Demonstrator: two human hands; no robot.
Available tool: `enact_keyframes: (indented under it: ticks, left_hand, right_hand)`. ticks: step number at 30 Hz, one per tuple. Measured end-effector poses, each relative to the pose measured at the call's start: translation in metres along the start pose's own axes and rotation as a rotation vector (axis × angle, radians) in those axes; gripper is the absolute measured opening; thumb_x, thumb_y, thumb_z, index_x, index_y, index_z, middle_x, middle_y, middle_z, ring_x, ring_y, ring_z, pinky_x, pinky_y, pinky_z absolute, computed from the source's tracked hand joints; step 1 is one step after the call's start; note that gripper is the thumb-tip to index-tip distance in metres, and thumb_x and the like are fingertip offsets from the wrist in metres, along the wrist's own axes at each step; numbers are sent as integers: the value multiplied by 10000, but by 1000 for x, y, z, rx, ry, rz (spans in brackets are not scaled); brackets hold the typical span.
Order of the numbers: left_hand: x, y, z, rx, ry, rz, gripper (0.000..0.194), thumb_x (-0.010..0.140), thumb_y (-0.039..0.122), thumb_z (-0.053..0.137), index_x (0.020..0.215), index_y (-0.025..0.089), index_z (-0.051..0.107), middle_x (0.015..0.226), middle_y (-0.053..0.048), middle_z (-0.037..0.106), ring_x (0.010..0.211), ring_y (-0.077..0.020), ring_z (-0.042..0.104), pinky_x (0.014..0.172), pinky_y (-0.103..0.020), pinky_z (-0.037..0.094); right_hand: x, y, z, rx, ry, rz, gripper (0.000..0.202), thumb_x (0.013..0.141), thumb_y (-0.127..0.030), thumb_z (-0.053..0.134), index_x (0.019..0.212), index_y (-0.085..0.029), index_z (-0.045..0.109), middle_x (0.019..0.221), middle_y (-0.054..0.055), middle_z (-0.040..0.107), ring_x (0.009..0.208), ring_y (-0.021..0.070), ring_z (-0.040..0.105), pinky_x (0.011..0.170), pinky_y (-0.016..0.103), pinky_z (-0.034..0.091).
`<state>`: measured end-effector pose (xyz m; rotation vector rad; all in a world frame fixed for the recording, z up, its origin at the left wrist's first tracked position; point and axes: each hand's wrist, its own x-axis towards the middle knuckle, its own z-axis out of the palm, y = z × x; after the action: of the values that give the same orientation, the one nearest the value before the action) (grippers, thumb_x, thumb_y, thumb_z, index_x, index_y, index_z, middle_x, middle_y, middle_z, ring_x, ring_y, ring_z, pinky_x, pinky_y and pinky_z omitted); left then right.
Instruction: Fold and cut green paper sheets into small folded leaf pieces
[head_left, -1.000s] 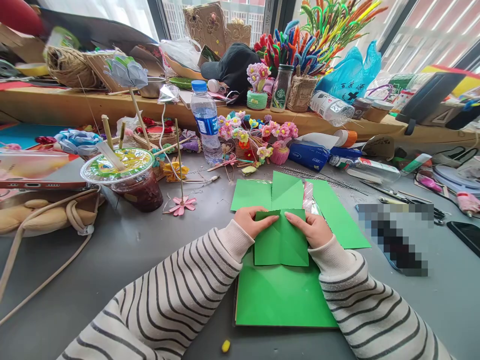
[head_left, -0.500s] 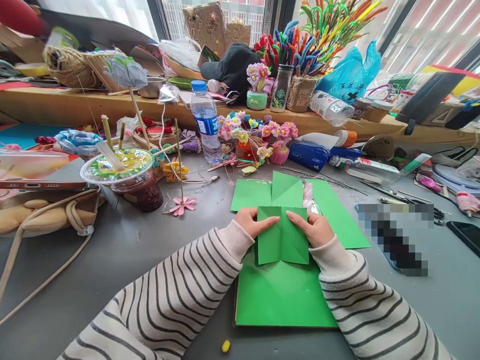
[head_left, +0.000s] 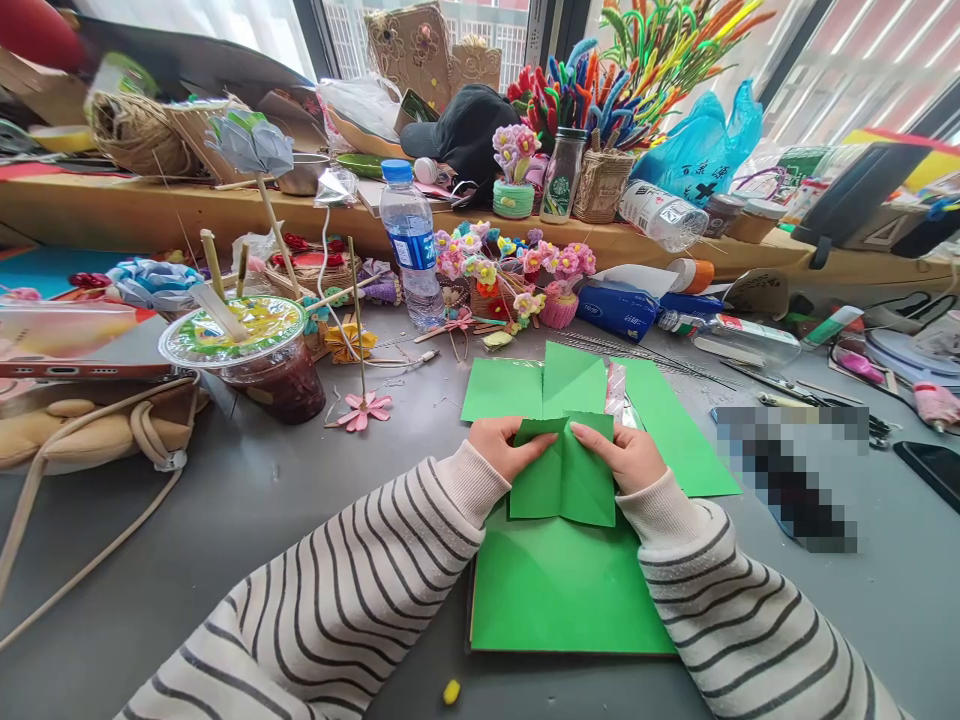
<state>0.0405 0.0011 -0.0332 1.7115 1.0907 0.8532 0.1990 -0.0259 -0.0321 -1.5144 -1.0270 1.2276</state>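
A small square of green paper (head_left: 562,485), creased down its middle, is held up between my two hands. My left hand (head_left: 504,447) pinches its upper left edge, thumb in front and the other fingers behind. At the upper right edge, my right hand (head_left: 628,455) grips it the same way. Both thumbs point inward near the centre crease, where the top edge dips. Beneath lies a larger stack of green sheets (head_left: 570,600). Beyond my hands are more green pieces, a folded one (head_left: 574,378) and a sheet (head_left: 675,430) to the right.
A drink cup (head_left: 281,375) and a pink paper flower (head_left: 364,410) on a stick stand left. A water bottle (head_left: 412,250) is at the back. Scissors (head_left: 874,425) and a phone (head_left: 934,475) lie right. A yellow bit (head_left: 451,692) sits near the front edge.
The small green square has bent more along its centre crease, and its top edge now dips in the middle. Both hands have shifted very slightly left.
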Motion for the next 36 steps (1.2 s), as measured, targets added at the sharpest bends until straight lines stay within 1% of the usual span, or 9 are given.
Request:
enact_keyframes:
  ticks: [3, 6, 9, 14, 22, 26, 29, 32, 36]
  left_hand:
    - [0, 0, 0, 7, 6, 3, 288, 647, 361, 535, 774, 122, 632, 739, -45, 640, 676, -168, 566, 586, -244, 457]
    - [1, -1, 0, 27, 38, -49, 309, 626, 383, 547, 742, 108, 627, 705, -54, 638, 661, -179, 563, 561, -251, 455]
    - [2, -3, -1, 16, 66, -97, 324, 599, 409, 564, 695, 104, 620, 654, -51, 631, 629, -178, 559, 521, -244, 446]
    - [4, -4, -1, -6, 50, -152, 344, 571, 436, 576, 640, 101, 606, 628, -52, 625, 594, -178, 557, 482, -245, 438]
    - [4, -6, 0, -93, -5, -82, 349, 605, 416, 563, 759, 107, 616, 770, -69, 637, 706, -193, 571, 615, -278, 461]
    - [4, -7, 1, -155, -10, -127, 358, 593, 407, 579, 769, 98, 614, 768, -77, 638, 694, -199, 574, 603, -287, 466]
    - [5, -7, 1, -195, -18, -173, 359, 566, 399, 602, 755, 94, 614, 745, -76, 639, 677, -202, 576, 573, -281, 467]
    - [5, -6, 1, -212, -24, -189, 361, 543, 396, 620, 741, 94, 613, 739, -75, 639, 676, -204, 576, 568, -280, 469]
    - [5, -4, 1, -239, -47, -180, 352, 568, 388, 605, 755, 91, 611, 756, -83, 637, 680, -201, 578, 588, -287, 474]
  right_hand:
    - [0, -1, -1, 16, -9, 12, 212, 544, -378, 627, 642, -190, 613, 666, 44, 647, 560, 182, 582, 533, 305, 492]
    - [0, -2, -1, 18, -39, 28, 227, 541, -373, 631, 667, -184, 617, 669, 47, 651, 570, 190, 588, 535, 305, 497]
    - [-1, -4, -1, -7, -62, 32, 246, 532, -363, 640, 688, -174, 621, 715, 54, 655, 627, 207, 597, 569, 307, 502]
    - [-2, -5, -1, -57, -68, 43, 245, 526, -362, 646, 668, -163, 627, 735, 63, 657, 662, 219, 599, 586, 301, 500]
    - [-2, -4, 0, 75, -104, 110, 213, 520, -347, 655, 653, -183, 625, 672, 42, 656, 599, 196, 601, 572, 300, 500]
    - [-2, -3, 0, 76, -99, 107, 214, 519, -353, 653, 647, -183, 621, 678, 49, 655, 601, 201, 599, 579, 310, 497]
    - [-2, -3, 0, 69, -86, 78, 234, 525, -362, 646, 672, -182, 620, 707, 57, 655, 627, 206, 599, 590, 313, 496]
    - [-2, -3, 0, 38, -80, 70, 250, 514, -371, 649, 668, -177, 621, 716, 66, 653, 638, 216, 598, 587, 320, 498]
    - [-2, -3, 1, 30, -87, 83, 262, 508, -377, 650, 671, -174, 623, 711, 72, 651, 625, 214, 599, 581, 316, 502]
